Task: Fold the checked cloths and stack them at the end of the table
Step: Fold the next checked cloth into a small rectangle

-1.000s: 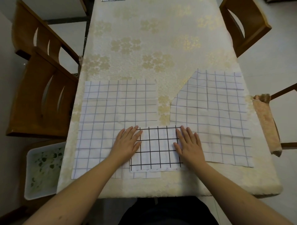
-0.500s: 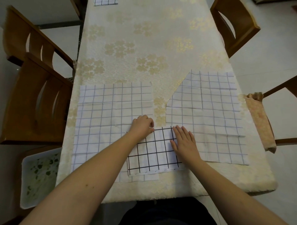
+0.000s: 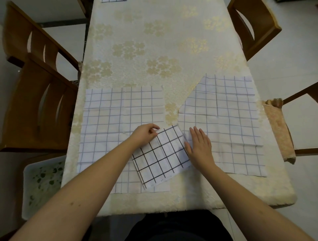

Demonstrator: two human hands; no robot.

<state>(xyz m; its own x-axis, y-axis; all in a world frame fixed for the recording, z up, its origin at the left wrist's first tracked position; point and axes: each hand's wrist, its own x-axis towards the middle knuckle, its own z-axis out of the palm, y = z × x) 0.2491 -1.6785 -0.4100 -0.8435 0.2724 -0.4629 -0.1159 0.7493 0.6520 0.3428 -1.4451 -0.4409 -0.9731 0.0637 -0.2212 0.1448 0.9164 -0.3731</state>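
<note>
A folded white cloth with bold black checks [image 3: 162, 156] lies near the table's front edge, turned at a slant. My left hand [image 3: 145, 133] pinches its upper left corner with curled fingers. My right hand [image 3: 199, 146] lies flat with straight fingers against its right edge. Two larger cloths with pale blue checks lie spread flat: one to the left [image 3: 111, 123], partly under the folded cloth, and one to the right [image 3: 223, 120]. A strip of another checked cloth [image 3: 113, 0] shows at the table's far end.
The table carries a cream cloth with gold flowers [image 3: 154, 51]. Wooden chairs stand at the left [image 3: 34, 103] and far right [image 3: 253, 25]. A chair with a patterned fabric strip [image 3: 278, 129] stands at the right. A white tray [image 3: 39, 182] sits on the floor, lower left.
My left hand went from lying flat to pinching the folded cloth's upper left corner. The folded cloth has turned to a slant. My right hand stayed flat along its right edge.
</note>
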